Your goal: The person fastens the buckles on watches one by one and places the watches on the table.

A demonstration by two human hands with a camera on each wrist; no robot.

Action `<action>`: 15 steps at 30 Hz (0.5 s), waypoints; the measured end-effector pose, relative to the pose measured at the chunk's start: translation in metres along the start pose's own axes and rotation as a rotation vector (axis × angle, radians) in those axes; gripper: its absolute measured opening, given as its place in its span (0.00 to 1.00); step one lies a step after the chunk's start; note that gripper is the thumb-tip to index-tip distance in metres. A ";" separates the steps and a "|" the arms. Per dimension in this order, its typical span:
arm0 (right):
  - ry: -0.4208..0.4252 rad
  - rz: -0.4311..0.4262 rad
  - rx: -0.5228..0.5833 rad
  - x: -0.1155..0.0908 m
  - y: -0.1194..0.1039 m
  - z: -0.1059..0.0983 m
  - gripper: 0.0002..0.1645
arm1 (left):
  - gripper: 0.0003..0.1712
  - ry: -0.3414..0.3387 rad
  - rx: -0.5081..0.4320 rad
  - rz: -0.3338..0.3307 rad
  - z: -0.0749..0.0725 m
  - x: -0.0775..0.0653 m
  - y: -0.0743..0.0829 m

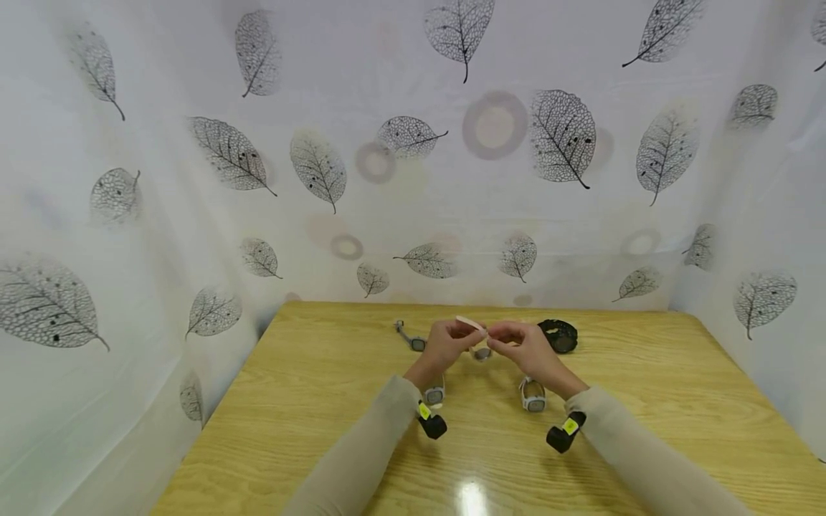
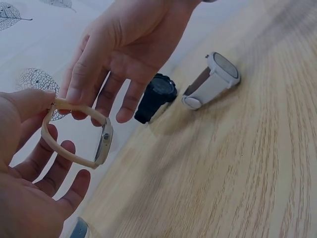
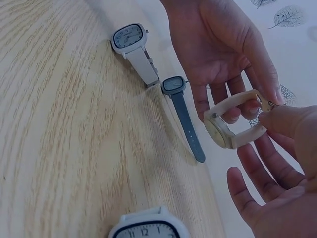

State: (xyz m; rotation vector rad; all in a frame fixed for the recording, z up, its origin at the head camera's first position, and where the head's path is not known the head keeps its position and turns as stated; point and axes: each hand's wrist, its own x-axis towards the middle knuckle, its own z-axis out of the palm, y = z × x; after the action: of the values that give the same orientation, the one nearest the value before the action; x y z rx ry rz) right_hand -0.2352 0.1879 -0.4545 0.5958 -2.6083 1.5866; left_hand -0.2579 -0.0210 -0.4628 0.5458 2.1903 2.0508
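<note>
The cream watch (image 2: 105, 144) is held above the wooden table (image 1: 310, 394), between the two hands, its strap bent round into a loop. The left hand (image 1: 445, 347) pinches the strap at the buckle end between thumb and forefinger; its remaining fingers are parted and loosely bent. The right hand (image 1: 532, 351) likewise pinches the strap near the buckle with thumb and fingertip, the other fingers spread and slightly curved. Whether the buckle is fastened cannot be told.

On the table, a grey watch (image 3: 173, 86) with a dark strap lies laid out beside the left hand. A white watch (image 3: 129, 38) lies near the left wrist; a second white watch (image 2: 215, 79) rests near the right wrist, its strap looped. A black watch (image 1: 559, 335) sits just beyond the right hand. A leaf-print curtain (image 1: 413, 208) hangs behind the table.
</note>
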 end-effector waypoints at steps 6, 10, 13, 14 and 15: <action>-0.016 -0.001 0.038 0.001 -0.001 -0.010 0.20 | 0.10 0.024 0.004 0.011 0.002 0.003 0.001; -0.015 0.007 0.009 0.004 -0.006 -0.018 0.24 | 0.08 0.063 0.066 0.026 0.004 0.004 0.003; -0.022 0.012 -0.017 0.007 -0.012 -0.024 0.25 | 0.07 0.085 0.114 0.040 0.005 0.006 0.002; -0.025 0.013 -0.029 0.009 -0.014 -0.025 0.25 | 0.07 0.089 0.125 0.047 0.005 0.006 0.002; -0.026 0.010 -0.043 0.011 -0.016 -0.027 0.25 | 0.07 0.090 0.136 0.054 0.006 0.007 0.001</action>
State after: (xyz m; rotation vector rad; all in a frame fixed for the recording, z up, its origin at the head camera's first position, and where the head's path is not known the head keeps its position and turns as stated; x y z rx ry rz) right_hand -0.2439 0.2010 -0.4253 0.6054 -2.6613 1.5319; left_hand -0.2627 -0.0133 -0.4610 0.5408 2.4056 2.0004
